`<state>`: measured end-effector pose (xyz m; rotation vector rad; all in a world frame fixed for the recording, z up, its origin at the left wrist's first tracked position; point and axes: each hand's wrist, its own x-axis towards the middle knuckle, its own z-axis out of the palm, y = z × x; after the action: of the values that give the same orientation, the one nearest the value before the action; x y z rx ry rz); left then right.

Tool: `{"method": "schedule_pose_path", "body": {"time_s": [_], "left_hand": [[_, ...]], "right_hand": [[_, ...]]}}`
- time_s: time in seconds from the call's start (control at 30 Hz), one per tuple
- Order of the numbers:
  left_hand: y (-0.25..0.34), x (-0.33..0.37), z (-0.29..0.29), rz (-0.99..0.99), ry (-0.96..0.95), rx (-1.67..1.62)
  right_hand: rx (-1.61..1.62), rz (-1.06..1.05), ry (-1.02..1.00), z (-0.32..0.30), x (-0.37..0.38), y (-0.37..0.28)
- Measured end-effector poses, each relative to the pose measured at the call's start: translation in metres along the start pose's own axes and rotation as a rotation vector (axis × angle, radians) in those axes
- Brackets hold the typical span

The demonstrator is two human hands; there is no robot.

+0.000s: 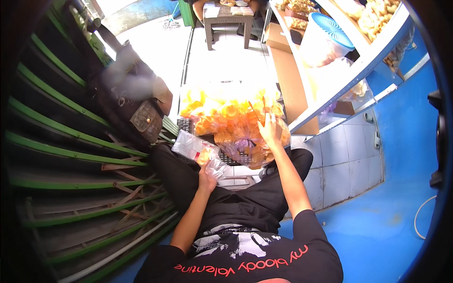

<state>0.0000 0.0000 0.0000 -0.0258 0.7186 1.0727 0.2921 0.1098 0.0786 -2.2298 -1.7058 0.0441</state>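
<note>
My left hand (206, 180) is closed on a clear plastic bag (186, 144) with a red mark and a few orange chips inside. Over a big heap of thin orange chips (230, 112), my right hand (269, 129) grips slim brown tongs (255, 112). Their two arms are spread apart and point away from me, and I cannot tell whether a chip sits between them. The heap lies in a large clear plastic bag (252, 152), which rests on a black woven-pattern stand (185, 125) in front of my crossed legs.
A dark bag (127, 94) hangs on the green folding gate (80, 132) at my left. To the right stands a white shelf (349, 96) with snack packs and a blue-lidded tub (325, 40). Beyond, a person sits behind a small brown table (228, 20).
</note>
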Motion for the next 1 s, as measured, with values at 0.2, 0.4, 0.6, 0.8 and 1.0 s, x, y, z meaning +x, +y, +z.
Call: {"method": "schedule_pose_path", "body": {"time_s": [0.2,0.4,0.6,0.8,1.0], "left_hand": [[0.005,-0.003,0.008,-0.014,-0.014,-0.068],[0.006,-0.004,0.013,-0.014,-0.059,-0.058],[0.003,0.001,0.009,0.01,-0.017,-0.029],[0.003,-0.004,0.017,0.003,-0.035,-0.015],[0.007,-0.006,0.021,0.005,-0.034,0.004]], "right_hand": [[0.039,-0.043,0.118,-0.022,-0.011,-0.007],[0.303,-0.246,0.083,-0.055,-0.05,-0.007],[0.345,-0.406,-0.191,-0.066,-0.103,0.014],[0.06,-0.406,-0.35,-0.06,-0.12,0.017],[-0.085,-0.282,-0.224,-0.043,-0.119,-0.013]]}}
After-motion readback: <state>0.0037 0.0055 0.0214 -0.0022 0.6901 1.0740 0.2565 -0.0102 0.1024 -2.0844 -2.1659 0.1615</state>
